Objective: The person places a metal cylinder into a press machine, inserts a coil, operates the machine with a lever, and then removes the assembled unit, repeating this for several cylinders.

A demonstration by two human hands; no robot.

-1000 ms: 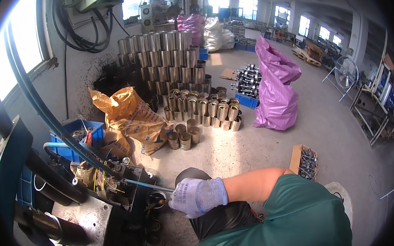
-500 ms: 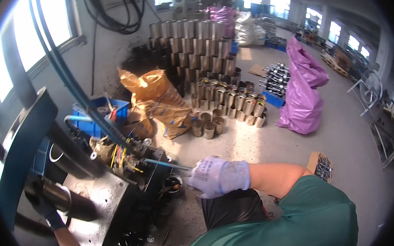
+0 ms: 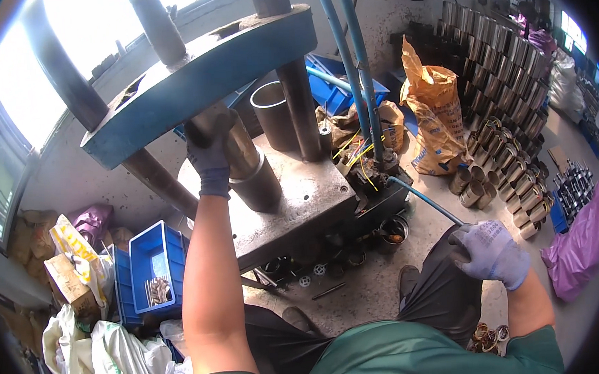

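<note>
A blue press (image 3: pixel 209 85) with thick steel columns stands in front of me. Upright on its steel bed (image 3: pixel 300 201), a metal cylinder (image 3: pixel 243 156) sits in a darker, wider sleeve (image 3: pixel 261 189). My left hand (image 3: pixel 210 155), in a dark glove, is closed against the cylinder's upper part, below the blue crosshead; shadow partly hides its fingers. My right hand (image 3: pixel 488 251), in a pale purple-grey glove, grips the end of a thin blue lever (image 3: pixel 425 200) that runs to fittings beside the bed. Behind the cylinder stands a wide, open metal tube (image 3: pixel 275 122).
Blue bins (image 3: pixel 154 267) and white sacks (image 3: pixel 120 356) lie at left. Beyond the lever are an orange-brown sack (image 3: pixel 437 125), rows of metal cups (image 3: pixel 521 178) and a purple bag (image 3: pixel 582 250). A round container (image 3: pixel 391 230) and loose parts lie on the floor near the bed.
My view has swung left and down, bringing the press and both arms into fuller view. My right hand keeps hold of the lever; my left stays at the cylinder.
</note>
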